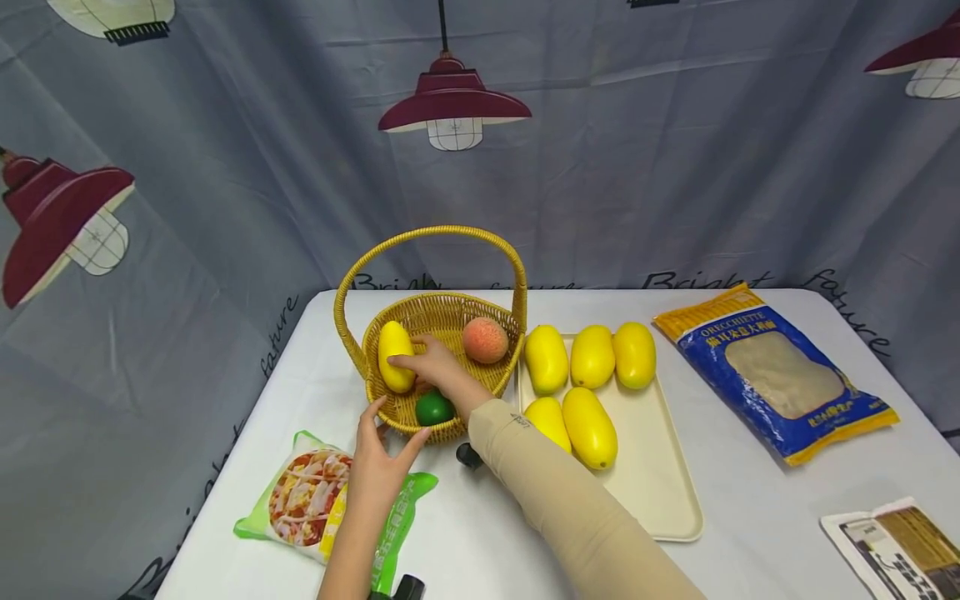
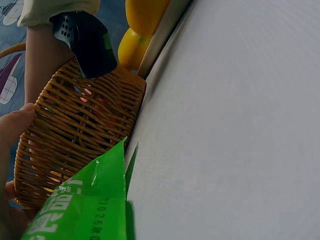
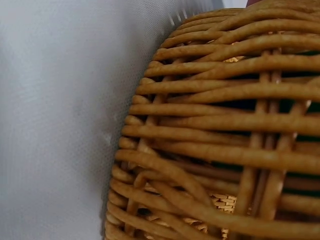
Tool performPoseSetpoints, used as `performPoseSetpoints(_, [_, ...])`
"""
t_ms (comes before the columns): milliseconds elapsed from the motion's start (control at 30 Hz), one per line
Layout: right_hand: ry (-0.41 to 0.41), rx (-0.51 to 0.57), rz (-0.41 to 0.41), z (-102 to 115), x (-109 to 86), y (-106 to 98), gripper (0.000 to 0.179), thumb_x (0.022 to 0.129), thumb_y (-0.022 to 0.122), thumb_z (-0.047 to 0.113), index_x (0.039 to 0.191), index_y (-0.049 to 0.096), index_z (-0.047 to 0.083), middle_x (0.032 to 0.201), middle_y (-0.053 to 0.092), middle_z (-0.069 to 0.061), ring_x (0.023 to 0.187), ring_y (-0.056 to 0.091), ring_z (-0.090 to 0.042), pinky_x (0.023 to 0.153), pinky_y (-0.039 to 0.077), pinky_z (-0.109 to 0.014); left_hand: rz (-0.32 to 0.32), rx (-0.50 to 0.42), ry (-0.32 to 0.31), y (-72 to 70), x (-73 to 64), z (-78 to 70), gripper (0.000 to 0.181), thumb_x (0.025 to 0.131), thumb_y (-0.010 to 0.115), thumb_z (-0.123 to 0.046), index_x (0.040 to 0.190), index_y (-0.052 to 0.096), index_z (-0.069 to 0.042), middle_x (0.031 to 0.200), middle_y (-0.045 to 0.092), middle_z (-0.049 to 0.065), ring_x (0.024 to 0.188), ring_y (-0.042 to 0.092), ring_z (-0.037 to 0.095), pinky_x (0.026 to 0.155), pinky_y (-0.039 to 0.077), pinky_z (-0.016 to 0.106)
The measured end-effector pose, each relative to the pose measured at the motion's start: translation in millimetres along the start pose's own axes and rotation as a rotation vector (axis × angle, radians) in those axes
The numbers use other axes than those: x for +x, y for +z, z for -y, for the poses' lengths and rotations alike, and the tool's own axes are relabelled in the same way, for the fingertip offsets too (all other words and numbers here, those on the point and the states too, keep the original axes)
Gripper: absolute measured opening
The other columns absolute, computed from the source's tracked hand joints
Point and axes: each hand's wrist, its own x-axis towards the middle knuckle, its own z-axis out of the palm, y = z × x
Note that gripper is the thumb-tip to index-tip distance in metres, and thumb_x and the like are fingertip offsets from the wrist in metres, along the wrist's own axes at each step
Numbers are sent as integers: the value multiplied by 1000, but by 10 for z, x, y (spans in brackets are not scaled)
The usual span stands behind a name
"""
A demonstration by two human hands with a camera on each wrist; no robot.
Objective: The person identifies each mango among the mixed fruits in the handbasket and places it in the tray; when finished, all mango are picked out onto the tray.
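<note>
A yellow wicker basket point(image 1: 345, 333) with a tall arched handle stands at the back of the table. Inside it, my right hand point(image 1: 438, 371) holds a yellow mango point(image 1: 396, 379) against the left wall, thumb across its side. A peach point(image 1: 484, 340) lies at the basket's right, and a dark green fruit point(image 1: 434, 408) sits near its front. My left hand point(image 1: 377, 462) grips the front rim with thumb and fingers spread apart; its thumb shows on the rim in the left wrist view. Only the basket's woven side point(image 3: 225, 120) fills the right wrist view, which leaves the right hand unseen there.
Right of the basket, a cream tray point(image 1: 652, 492) bears several yellow mangoes point(image 1: 590, 427). A blue and yellow pasta bag point(image 1: 780, 375) lies farther right, with a flat packet point(image 1: 892, 550) near the front corner. A green food bag point(image 1: 300, 492) lies partly under my left forearm.
</note>
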Motion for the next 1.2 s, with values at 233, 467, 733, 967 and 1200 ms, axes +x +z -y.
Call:
performPoseSetpoints(233, [-11, 57, 18, -14, 26, 11, 71, 84, 76, 29, 144, 43, 11, 118, 58, -15, 81, 64, -24, 69, 57, -38, 0, -1, 8, -8, -8, -6, 95, 78, 67, -66, 150, 24, -20, 153, 27, 14, 130, 43, 36, 98, 40, 57])
performPoseSetpoints(467, [-3, 151, 33, 0, -5, -25, 69, 84, 76, 27, 143, 44, 13, 118, 58, -16, 79, 64, -25, 69, 58, -39, 1, -8, -2, 7, -3, 7, 96, 76, 66, -67, 150, 25, -22, 153, 26, 14, 130, 43, 36, 98, 41, 57])
performPoseSetpoints(733, [-3, 245, 42, 71, -101, -158, 67, 84, 75, 28, 143, 45, 17, 118, 55, -14, 85, 65, -26, 76, 57, -43, -14, 2, -12, 9, 1, 11, 95, 76, 67, -67, 149, 25, -22, 152, 28, 14, 129, 43, 36, 97, 41, 57])
performPoseSetpoints(967, [-43, 300, 48, 129, -201, -310, 69, 85, 75, 27, 145, 43, 17, 122, 54, -14, 88, 65, -28, 84, 53, -50, -12, 9, -25, 4, -1, 9, 97, 76, 68, -67, 150, 24, -22, 151, 29, 14, 128, 44, 37, 96, 42, 57])
performPoseSetpoints(1200, [-82, 281, 46, 163, -344, -469, 66, 86, 74, 28, 144, 44, 19, 124, 53, -15, 93, 64, -29, 83, 54, -47, 3, 3, -27, 0, 2, 16, 98, 75, 66, -69, 150, 24, -22, 153, 27, 13, 130, 43, 36, 99, 41, 57])
